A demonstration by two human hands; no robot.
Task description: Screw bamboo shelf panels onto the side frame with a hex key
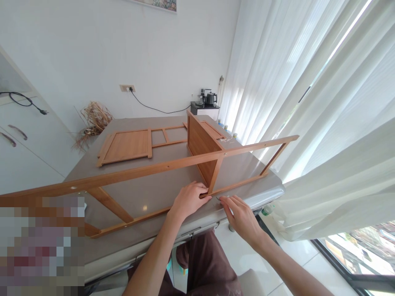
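Observation:
A long wooden side frame [138, 167] stands on its edge across the table, with crossbars between its rails. A wooden shelf panel [205, 144] meets it at right angles near the middle. My left hand [190, 199] is closed around the lower rail, right where the panel's corner joins it. Just to the right, my right hand [240, 211] pinches a thin metal tool [217, 198] by the same joint. Its tip and the exact contact are too small to make out. Bolt heads show on the upper rail.
On the grey table [173, 187] lie another wooden panel frame [126, 147] and a smaller panel [212, 129]. A black kettle [211, 98] stands on a cabinet behind. White curtains [277, 74] hang at the right. A blurred-out area [41, 246] covers the lower left.

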